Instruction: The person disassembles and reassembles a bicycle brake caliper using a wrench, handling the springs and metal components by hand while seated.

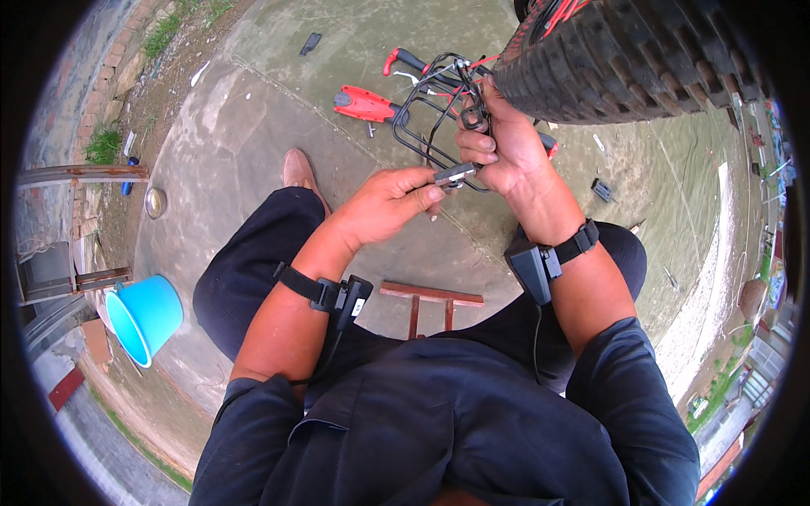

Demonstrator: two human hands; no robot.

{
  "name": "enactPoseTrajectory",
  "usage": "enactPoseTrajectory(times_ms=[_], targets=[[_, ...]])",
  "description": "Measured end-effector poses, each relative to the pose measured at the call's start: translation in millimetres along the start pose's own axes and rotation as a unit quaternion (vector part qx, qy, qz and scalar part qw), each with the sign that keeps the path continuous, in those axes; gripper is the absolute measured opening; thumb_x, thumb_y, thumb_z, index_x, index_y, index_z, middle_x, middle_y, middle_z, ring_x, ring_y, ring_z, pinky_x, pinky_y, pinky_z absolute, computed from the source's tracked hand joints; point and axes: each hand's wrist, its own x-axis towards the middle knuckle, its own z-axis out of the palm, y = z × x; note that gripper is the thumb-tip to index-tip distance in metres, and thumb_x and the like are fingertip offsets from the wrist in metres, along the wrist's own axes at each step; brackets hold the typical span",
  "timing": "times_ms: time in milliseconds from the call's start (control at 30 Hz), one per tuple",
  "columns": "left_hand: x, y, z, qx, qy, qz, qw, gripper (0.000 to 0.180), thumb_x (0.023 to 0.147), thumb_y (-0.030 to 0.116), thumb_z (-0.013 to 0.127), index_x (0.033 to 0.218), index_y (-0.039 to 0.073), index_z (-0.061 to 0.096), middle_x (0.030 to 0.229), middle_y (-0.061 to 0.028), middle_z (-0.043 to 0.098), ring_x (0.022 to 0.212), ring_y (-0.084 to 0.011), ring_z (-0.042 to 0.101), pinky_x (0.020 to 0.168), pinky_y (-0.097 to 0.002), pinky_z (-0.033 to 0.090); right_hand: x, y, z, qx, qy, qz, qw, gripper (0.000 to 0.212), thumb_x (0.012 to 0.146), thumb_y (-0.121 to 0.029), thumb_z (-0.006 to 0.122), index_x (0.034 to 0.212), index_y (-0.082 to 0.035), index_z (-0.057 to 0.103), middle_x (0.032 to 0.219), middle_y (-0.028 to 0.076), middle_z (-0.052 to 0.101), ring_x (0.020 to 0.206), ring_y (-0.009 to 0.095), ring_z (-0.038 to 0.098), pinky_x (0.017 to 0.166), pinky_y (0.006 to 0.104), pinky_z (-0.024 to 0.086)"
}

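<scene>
Between the thumb and fingers of my left hand (388, 202) is a small dark grey rectangular piece (456, 174) with a light edge. My right hand (510, 152) is closed around a small black fitting (474, 116) just below a bicycle tyre (624, 72); how it is attached cannot be made out. Behind both hands spreads a black tubular wire rack (413, 126), partly hidden by my right hand. Next to it are a black-and-red handlebar grip (407, 59) and a red mudguard-like part (363, 103).
On the concrete lie a black pedal-like block (310, 44) and another one (601, 189). A low brown wooden stool (432, 293) stands between my legs. At the left are a light-blue bucket (145, 319), a metal frame (80, 175) and a round tin (156, 202).
</scene>
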Motion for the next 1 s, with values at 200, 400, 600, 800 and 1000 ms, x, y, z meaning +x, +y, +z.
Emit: enactPoseTrajectory(times_ms=[200, 400, 600, 800, 1000], targets=[[6.9, -3.4, 1.2, 0.029, 0.017, 0.034, 0.999, 0.021, 0.097, 0.020, 0.056, 0.108, 0.004, 0.065, 0.092, -0.0040, 0.065, 0.089, -0.0146, 0.060, 0.083, -0.0308, 0.048, 0.9, -1.2, -3.7, 0.001, -0.008, 0.012, 1.000, 0.036, 0.100, -0.044, 0.048, 0.083, -0.012, 0.049, 0.066, -0.003, 0.044, 0.047, 0.005, 0.033, 0.036, 0.0184, 0.022], [2.1, 1.9, -2.9, 0.056, 0.009, 0.061, 0.997, 0.022, 0.096, 0.020, 0.057, 0.107, 0.003, 0.066, 0.097, -0.0053, 0.064, 0.090, -0.0157, 0.059, 0.083, -0.0301, 0.048, 0.0, -1.5, -1.2, -0.011, -0.003, 0.011, 1.000, 0.038, 0.100, -0.045, 0.048, 0.083, -0.011, 0.049, 0.065, -0.004, 0.042, 0.047, 0.005, 0.033, 0.036, 0.0181, 0.023], [5.6, 2.1, 1.0, 0.030, 0.011, 0.055, 0.998, 0.025, 0.096, 0.022, 0.059, 0.108, 0.001, 0.065, 0.101, -0.0058, 0.063, 0.095, -0.0155, 0.059, 0.086, -0.0300, 0.047, 0.3, -2.4, -3.0, 0.002, -0.008, 0.015, 1.000, 0.037, 0.099, -0.045, 0.049, 0.087, -0.010, 0.049, 0.066, -0.003, 0.041, 0.049, 0.005, 0.033, 0.036, 0.0178, 0.023], [10.7, -2.9, 1.5, -0.019, 0.019, 0.054, 0.998, 0.021, 0.094, 0.016, 0.060, 0.109, 0.001, 0.065, 0.102, -0.0050, 0.064, 0.098, -0.0141, 0.059, 0.088, -0.0292, 0.046, 2.1, -1.3, -1.8, 0.012, -0.011, 0.043, 0.999, 0.030, 0.101, -0.037, 0.047, 0.090, -0.009, 0.045, 0.069, -0.001, 0.041, 0.051, 0.007, 0.034, 0.038, 0.0187, 0.024], [10.3, 4.7, 0.7, -0.006, 0.023, -0.001, 1.000, 0.017, 0.092, 0.010, 0.061, 0.106, 0.001, 0.064, 0.100, -0.0038, 0.064, 0.096, -0.0131, 0.059, 0.088, -0.0286, 0.046, 0.7, 4.6, -3.3, -0.008, -0.016, 0.053, 0.998, 0.028, 0.102, -0.035, 0.044, 0.093, -0.008, 0.042, 0.070, -0.001, 0.040, 0.052, 0.007, 0.035, 0.039, 0.0191, 0.025]])
